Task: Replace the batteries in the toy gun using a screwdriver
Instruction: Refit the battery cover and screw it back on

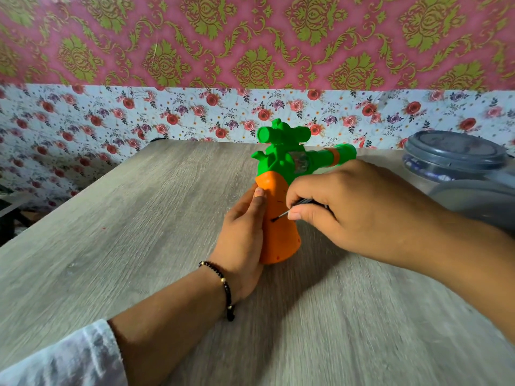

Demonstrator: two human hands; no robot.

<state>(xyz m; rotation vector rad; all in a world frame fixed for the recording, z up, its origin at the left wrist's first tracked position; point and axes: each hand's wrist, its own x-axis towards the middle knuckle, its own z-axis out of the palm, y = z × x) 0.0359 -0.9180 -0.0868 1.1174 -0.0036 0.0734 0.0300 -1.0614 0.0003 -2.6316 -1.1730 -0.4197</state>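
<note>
Grey wood-grain desk [111,218] against floral wallpaper [83,115]; left hand [242,235] grips the toy gun [278,196], right hand [348,207] fingers pinch the screwdriver [287,213].

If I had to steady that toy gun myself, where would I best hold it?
By the orange grip, from its left side, as the left hand does. It is the widest plain part, it points toward you, and that leaves its right face free for the screwdriver pinched in the right hand.

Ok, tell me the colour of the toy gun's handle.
Orange, clearest in the head view: the toy gun's handle.
</note>
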